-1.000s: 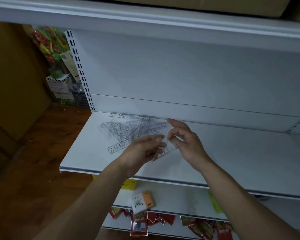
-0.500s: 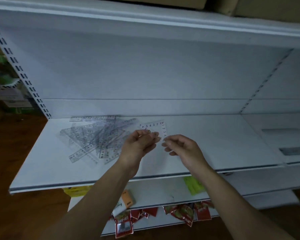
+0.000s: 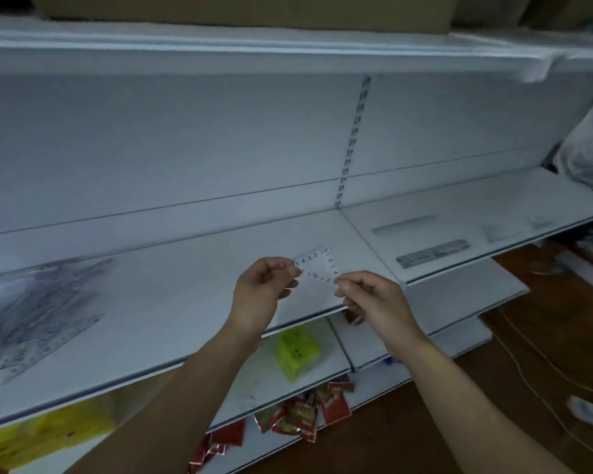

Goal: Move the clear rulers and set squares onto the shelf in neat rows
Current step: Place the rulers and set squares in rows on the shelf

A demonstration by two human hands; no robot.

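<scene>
Both hands hold 1 clear set square (image 3: 317,268) just above the shelf (image 3: 185,285), near its front edge. The left hand (image 3: 261,289) pinches its left corner, and the right hand (image 3: 374,299) pinches its lower right corner. Its edges read 5 4 3 2 1 0 1 2 3 4. Below are red packets (image 3: 302,415) and a green pack (image 3: 297,350). A blurred pile of clear rulers (image 3: 38,313) lies far left. 1 ruler (image 3: 432,253) lies flat on the right section.
</scene>
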